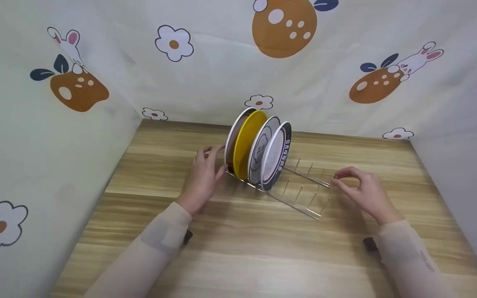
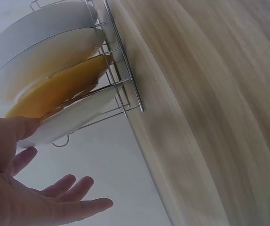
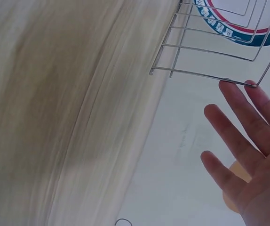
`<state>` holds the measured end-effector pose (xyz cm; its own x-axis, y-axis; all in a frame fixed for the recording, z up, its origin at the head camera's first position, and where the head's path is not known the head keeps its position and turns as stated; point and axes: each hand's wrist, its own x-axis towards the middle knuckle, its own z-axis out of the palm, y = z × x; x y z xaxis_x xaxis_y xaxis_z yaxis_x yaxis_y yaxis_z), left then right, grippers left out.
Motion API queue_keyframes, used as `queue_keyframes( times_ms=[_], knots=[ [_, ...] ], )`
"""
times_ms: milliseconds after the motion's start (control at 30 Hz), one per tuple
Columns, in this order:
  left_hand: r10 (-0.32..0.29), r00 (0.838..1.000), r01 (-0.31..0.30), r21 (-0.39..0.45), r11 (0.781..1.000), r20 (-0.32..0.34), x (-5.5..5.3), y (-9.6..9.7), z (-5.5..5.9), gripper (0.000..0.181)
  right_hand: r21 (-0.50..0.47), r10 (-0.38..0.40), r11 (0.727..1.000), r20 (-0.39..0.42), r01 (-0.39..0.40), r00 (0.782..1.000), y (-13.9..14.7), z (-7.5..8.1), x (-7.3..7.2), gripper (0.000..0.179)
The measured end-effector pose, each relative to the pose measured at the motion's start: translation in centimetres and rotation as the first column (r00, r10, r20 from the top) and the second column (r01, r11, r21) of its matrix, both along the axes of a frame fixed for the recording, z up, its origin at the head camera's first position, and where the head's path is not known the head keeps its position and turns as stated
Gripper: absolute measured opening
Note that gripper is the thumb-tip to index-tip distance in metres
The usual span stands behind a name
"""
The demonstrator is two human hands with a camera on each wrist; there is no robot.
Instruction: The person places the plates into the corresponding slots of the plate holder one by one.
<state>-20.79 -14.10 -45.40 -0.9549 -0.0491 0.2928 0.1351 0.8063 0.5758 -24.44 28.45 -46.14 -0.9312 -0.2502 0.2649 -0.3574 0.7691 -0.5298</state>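
A wire dish rack (image 1: 300,203) stands on the wooden table, carrying several plates on edge in its left part. At its left end my left hand (image 1: 203,176) has thumb and index fingertips right at the leftmost white-rimmed plate (image 1: 229,138). The other fingers (image 2: 85,205) of that hand spread away from it. Beside that plate are a yellow plate (image 1: 250,142), a white plate with a grey drawing (image 1: 260,151) and a dark-bordered white plate (image 1: 275,157). My right hand (image 1: 362,188) pinches the end wire of the rack between thumb and fingertips.
The wooden tabletop (image 1: 263,256) spreads around the rack, its front part nearest me. A pale curtain (image 1: 213,74) printed with oranges, rabbits and flowers hangs behind the table and along both sides. Bare wire dividers (image 3: 210,49) rise from the right part of the rack.
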Motion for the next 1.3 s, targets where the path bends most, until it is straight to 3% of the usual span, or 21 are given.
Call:
queue_keyframes(
  times_ms=[433, 700, 1000, 1167, 1300],
  knots=[
    [-0.018, 1.000, 0.018, 0.012, 1.000, -0.016, -0.6, 0.0, 0.2, 0.053, -0.111, 0.086, 0.991, 0.066, -0.078, 0.994, 0.0, 0.0, 1.0, 0.027],
    [-0.028, 1.000, 0.028, 0.027, 0.999, 0.000, -1.2, -0.2, 0.1, 0.054, -0.210, 0.160, 0.967, 0.078, -0.141, 0.984, 0.2, 0.0, 1.3, 0.020],
    [-0.040, 0.999, 0.040, 0.023, 0.999, 0.001, -1.6, -0.3, 0.2, 0.052, -0.243, 0.213, 0.953, 0.106, -0.182, 0.971, -1.1, 2.7, 3.3, 0.021],
    [-0.044, 0.999, 0.043, 0.008, 0.999, 0.008, -2.0, -0.4, 0.2, 0.052, -0.258, 0.234, 0.946, 0.124, -0.196, 0.964, -0.8, 2.5, 3.5, 0.023],
    [-0.050, 0.999, 0.050, 0.028, 0.998, 0.003, -2.2, -0.5, 0.1, 0.054, -0.251, 0.226, 0.949, 0.130, -0.188, 0.965, -0.3, 1.5, 3.1, 0.025]
  ],
)
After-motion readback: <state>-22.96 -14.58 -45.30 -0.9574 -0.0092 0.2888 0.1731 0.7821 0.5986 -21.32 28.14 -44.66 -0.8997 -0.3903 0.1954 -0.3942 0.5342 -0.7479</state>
